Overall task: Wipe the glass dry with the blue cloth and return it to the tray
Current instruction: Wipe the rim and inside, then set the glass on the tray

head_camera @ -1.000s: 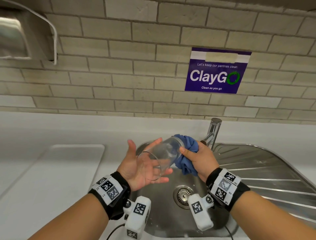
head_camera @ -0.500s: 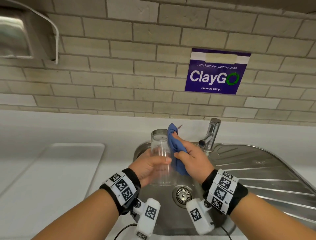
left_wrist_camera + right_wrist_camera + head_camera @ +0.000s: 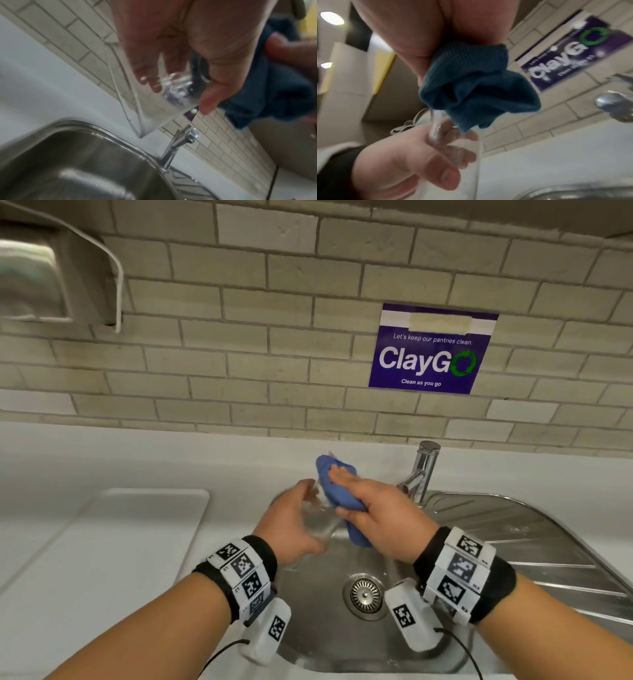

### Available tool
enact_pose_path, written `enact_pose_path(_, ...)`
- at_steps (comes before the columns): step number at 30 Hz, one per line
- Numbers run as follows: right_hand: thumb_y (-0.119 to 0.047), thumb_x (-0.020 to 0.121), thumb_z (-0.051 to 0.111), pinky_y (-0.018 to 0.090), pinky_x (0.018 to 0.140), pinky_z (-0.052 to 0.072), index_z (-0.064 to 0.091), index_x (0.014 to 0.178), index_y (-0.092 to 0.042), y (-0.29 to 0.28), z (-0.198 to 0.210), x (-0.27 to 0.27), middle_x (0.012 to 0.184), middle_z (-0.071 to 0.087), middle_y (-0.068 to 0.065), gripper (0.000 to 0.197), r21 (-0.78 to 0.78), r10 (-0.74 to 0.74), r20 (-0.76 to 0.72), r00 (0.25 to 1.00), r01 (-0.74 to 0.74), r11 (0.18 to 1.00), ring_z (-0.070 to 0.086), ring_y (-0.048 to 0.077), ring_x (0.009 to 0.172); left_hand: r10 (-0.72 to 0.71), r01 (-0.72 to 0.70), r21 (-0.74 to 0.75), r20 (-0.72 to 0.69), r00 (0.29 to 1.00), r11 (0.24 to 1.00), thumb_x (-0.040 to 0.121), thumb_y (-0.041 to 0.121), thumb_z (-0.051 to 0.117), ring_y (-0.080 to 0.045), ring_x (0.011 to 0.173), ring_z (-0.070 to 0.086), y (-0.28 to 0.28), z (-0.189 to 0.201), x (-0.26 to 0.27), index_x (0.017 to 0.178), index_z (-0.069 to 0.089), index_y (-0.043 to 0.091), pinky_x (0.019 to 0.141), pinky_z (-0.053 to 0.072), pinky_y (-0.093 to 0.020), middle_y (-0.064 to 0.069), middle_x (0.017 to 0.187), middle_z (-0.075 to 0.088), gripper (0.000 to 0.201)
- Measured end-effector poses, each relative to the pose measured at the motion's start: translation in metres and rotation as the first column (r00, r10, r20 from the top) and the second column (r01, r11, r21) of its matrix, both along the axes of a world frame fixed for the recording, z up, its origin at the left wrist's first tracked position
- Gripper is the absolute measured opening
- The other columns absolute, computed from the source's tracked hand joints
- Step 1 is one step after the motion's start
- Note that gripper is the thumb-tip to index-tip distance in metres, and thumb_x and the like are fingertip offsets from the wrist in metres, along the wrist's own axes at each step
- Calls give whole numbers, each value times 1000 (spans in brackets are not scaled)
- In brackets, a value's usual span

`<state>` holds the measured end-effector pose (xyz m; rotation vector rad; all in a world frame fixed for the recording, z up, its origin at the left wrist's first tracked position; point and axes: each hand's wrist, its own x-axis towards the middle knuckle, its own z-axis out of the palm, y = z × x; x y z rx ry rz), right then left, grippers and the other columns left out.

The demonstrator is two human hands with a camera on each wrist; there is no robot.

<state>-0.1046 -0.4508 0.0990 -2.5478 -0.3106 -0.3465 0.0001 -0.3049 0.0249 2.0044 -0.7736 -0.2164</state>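
Observation:
My left hand (image 3: pixel 291 518) grips a clear drinking glass (image 3: pixel 320 523) over the sink, tilted, with its far end up and away from me. In the left wrist view the glass (image 3: pixel 150 108) shows its thick base near my fingertips (image 3: pixel 208 106) and its rim pointing down. My right hand (image 3: pixel 373 508) holds the bunched blue cloth (image 3: pixel 337 491) pressed against the glass's far end and right side. The right wrist view shows the cloth (image 3: pixel 476 83) hanging from my palm above the glass (image 3: pixel 436 129). A flat white tray (image 3: pixel 120 542) lies on the counter to the left.
The steel sink (image 3: pixel 325 645) with its drain strainer (image 3: pixel 364 595) lies below both hands. A chrome tap (image 3: pixel 423 474) stands just right of the cloth. The ribbed draining board (image 3: pixel 531 542) runs to the right. A metal dispenser (image 3: pixel 41 275) hangs on the tiled wall, upper left.
The glass went from lying on its side to upright, and now tilts away from me. My right hand has slid the cloth up over its far end.

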Motion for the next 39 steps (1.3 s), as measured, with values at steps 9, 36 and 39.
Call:
enact_pose_path(9, -27, 91, 49, 32, 86, 46, 60, 101, -20, -5, -5, 20, 96, 68, 6, 17, 297, -258, -103, 960, 278, 913, 62, 19, 92, 44, -56, 133, 85, 995, 990, 57, 19, 80, -21, 103, 62, -2, -2, -7, 136, 41, 26, 80, 48, -27, 8, 120, 58, 89)
enact_pose_path(36, -20, 92, 48, 25, 80, 51, 62, 97, -18, -18, -33, 10, 94, 70, 4, 15, 604, -259, -37, 965, 228, 764, 65, 17, 90, 47, -71, -287, -92, 995, 955, 63, 20, 88, -15, 97, 69, -32, 16, 3, 117, 48, 29, 89, 56, -32, 5, 117, 62, 69)
enact_pose_path(39, -20, 92, 47, 13, 79, 49, 59, 100, -29, -18, -22, 14, 93, 67, -14, 17, 584, -268, 48, 962, 191, 789, 64, 2, 88, 34, -76, -303, -140, 990, 950, 64, 10, 88, -18, 97, 68, -36, 16, -2, 122, 42, 28, 87, 55, -30, 3, 124, 57, 76)
